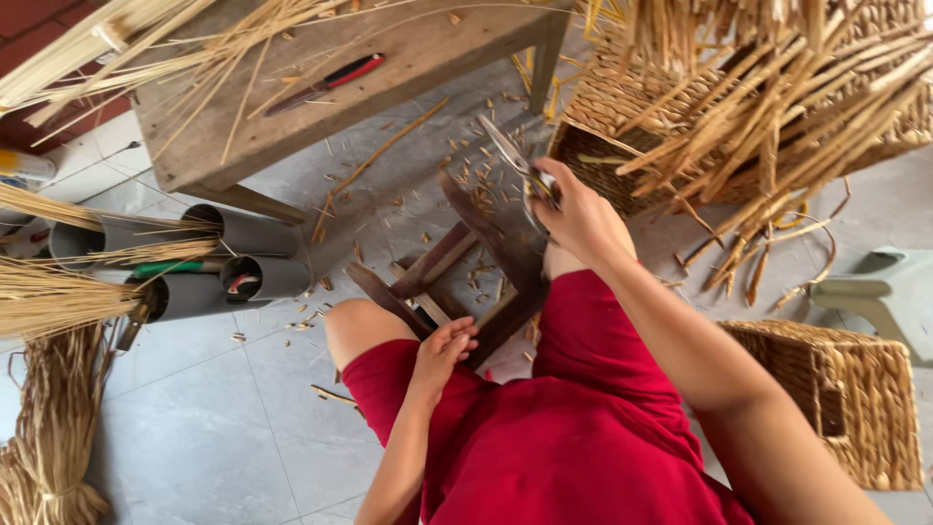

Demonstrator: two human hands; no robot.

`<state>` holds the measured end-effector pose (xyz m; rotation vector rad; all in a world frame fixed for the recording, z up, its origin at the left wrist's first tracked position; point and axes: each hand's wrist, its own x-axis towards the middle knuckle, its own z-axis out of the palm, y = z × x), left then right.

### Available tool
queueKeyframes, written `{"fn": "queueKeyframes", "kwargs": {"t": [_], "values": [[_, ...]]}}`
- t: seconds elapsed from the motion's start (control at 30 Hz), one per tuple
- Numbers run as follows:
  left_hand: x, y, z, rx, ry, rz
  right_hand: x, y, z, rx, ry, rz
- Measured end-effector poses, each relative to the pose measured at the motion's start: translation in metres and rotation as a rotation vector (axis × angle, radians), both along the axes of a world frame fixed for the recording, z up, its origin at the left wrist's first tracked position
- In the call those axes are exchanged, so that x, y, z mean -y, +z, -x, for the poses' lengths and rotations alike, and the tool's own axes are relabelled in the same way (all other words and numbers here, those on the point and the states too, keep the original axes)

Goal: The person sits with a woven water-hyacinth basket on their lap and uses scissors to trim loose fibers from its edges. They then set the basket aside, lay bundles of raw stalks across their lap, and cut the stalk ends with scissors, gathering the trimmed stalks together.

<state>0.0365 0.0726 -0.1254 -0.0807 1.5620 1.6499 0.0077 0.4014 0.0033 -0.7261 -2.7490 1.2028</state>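
Scissors [515,160] gripped in right hand [580,219], blades pointing away.

My right hand [575,219] grips a pair of scissors [520,167] with blades pointing up toward the wooden table [292,117], beside the unfinished woven basket [739,107], while my left hand [442,352] rests on my thigh, perhaps touching the small wooden stool [476,272] between my knees.

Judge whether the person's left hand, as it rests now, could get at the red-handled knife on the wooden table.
Probably yes. The left hand rests empty on the thigh, and the red-handled knife lies uncovered on the wooden table; only loose straw lies nearby, though the arm would need to stretch forward.
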Motion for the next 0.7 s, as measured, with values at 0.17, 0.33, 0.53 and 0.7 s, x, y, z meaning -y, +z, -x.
{"fn": "queueKeyframes", "kwargs": {"t": [0.17, 0.33, 0.53, 0.7], "values": [[0.017, -0.013, 0.015, 0.155, 0.175, -0.136, 0.01, -0.005, 0.144, -0.189, -0.03, -0.058], [0.004, -0.008, 0.027, 0.227, 0.137, -0.085, 0.003, 0.006, 0.231, -0.09, -0.094, -0.278], [-0.012, 0.008, 0.048, 0.268, 0.12, -0.119, -0.003, 0.015, 0.301, -0.118, -0.068, -0.275], [-0.023, 0.009, 0.057, 0.263, 0.096, -0.138, -0.012, -0.005, 0.314, -0.345, 0.021, -0.225]]}}
